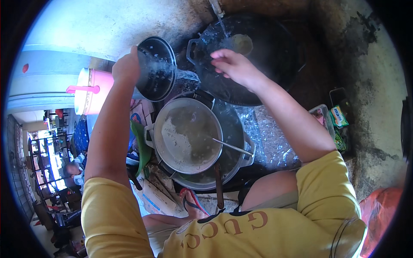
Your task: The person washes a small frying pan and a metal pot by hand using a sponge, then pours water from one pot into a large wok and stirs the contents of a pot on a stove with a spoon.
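My left hand [126, 67] grips the near-left rim of a dark round pot [155, 80], which is tipped so that water pours from it to the right. To its right, my right hand [235, 66] hovers over a large black wok [274, 74], fingers partly curled and holding nothing that I can see. A tap [217, 9] runs a stream into the wok, close to a pale round patch in the water. Below the hands, a pale metal pan [187, 138] holds cloudy water with foam and a metal utensil handle [233, 147]. It rests over a larger metal pot [234, 167].
A pink bucket [100, 90] with a handle stands at left, beside a green plastic item [143, 148]. A clear container [323, 117] and a green-and-yellow packet [338, 116] sit at right against the stained wall [380, 129]. Farther left, another person [75, 169] is in the background.
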`<control>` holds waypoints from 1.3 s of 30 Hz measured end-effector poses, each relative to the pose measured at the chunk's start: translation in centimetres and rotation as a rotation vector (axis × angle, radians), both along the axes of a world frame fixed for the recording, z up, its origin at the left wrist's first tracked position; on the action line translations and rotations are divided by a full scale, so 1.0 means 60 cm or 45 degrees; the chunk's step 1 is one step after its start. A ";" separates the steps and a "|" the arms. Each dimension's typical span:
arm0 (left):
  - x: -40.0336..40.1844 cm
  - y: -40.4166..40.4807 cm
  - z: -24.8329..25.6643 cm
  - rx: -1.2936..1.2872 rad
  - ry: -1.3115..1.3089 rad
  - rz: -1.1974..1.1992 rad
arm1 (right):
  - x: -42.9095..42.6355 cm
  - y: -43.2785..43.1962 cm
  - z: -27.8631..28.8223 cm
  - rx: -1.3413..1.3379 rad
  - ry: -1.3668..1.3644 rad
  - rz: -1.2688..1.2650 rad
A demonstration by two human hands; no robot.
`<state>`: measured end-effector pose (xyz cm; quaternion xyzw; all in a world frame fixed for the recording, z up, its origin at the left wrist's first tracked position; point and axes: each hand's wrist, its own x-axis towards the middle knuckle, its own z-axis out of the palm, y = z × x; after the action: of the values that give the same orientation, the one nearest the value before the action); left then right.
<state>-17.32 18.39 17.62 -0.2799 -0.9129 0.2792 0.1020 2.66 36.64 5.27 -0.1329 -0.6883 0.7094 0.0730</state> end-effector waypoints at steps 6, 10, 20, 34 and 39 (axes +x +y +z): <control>-0.012 0.032 0.033 -0.150 0.061 -0.157 | 0.141 0.013 -0.031 0.195 0.056 -0.052; -0.031 0.037 0.052 -0.196 0.080 -0.207 | 0.215 -0.003 -0.059 0.211 -0.014 0.018; -0.065 -0.005 0.071 0.105 0.001 -0.244 | 0.417 -0.034 -0.169 0.594 -0.298 -0.012; 0.203 0.020 -0.161 1.690 -1.520 0.336 | 0.573 0.145 -0.407 1.311 -0.921 -0.386; 0.210 0.004 -0.176 1.671 -1.392 0.593 | 0.562 0.219 -0.355 0.654 -0.792 -0.324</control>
<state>-4.74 18.63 7.06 -0.0661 -0.8439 -0.4600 -0.2682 36.38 49.79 -16.06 -0.4021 -0.8100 0.4263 -0.0207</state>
